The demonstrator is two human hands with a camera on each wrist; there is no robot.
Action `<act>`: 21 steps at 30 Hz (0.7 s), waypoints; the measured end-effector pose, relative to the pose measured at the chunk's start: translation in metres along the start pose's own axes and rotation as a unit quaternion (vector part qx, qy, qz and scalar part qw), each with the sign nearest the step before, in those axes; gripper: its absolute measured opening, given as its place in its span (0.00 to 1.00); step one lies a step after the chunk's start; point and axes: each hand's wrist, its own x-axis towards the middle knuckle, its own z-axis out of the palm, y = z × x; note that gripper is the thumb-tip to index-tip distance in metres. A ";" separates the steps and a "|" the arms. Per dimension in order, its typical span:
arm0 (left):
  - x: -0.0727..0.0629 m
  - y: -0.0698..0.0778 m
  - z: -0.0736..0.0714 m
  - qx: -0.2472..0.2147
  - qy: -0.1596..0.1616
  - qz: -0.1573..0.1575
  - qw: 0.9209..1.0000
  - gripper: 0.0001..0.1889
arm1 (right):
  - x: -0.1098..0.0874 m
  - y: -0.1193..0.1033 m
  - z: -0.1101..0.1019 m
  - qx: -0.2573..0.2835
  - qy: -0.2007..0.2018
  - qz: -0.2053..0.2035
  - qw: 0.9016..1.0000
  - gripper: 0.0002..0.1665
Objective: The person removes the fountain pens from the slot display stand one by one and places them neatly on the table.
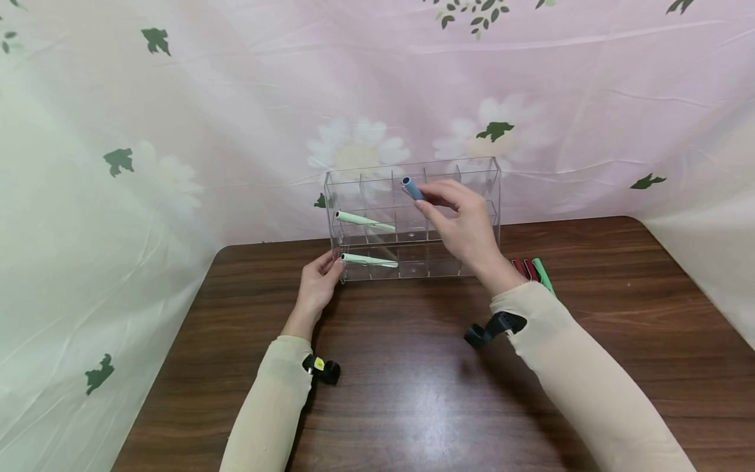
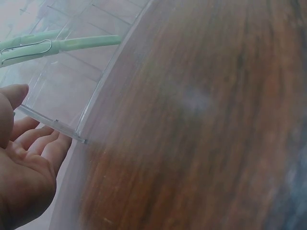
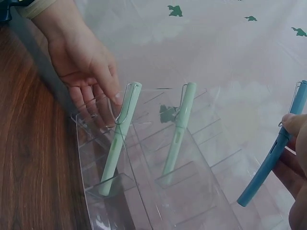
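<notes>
A clear plastic pen organizer (image 1: 413, 270) with divided compartments stands at the back of the table. My right hand (image 1: 468, 219) pinches a blue pen (image 1: 412, 189) between thumb and fingers, in front of the organizer's upper part. The same blue pen (image 3: 273, 158) shows its clip and slanted barrel in the right wrist view. My left hand (image 1: 318, 282) holds the organizer's left side wall, thumb on one side and fingers on the other. Two pale green pens lean in left-side compartments: an upper pen (image 1: 364, 221) and a lower pen (image 1: 369, 261).
Two dark red pens (image 1: 524, 269) and a brighter green pen (image 1: 542, 275) lie on the wooden table (image 1: 389, 393) right of the organizer, partly hidden by the right forearm. Floral cloth (image 1: 253, 131) hangs close behind the organizer and along both sides.
</notes>
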 end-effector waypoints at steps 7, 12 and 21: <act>-0.001 0.002 0.001 0.001 0.002 0.000 1.000 0.26 | -0.008 0.002 -0.011 -0.006 0.007 0.002 1.000 0.14; -0.001 0.004 0.002 0.001 0.004 0.002 1.000 0.25 | -0.012 0.003 -0.018 -0.020 0.003 -0.004 1.000 0.13; -0.001 0.003 0.002 0.004 0.004 -0.003 1.000 0.26 | -0.018 0.001 -0.028 -0.044 -0.003 0.000 0.999 0.13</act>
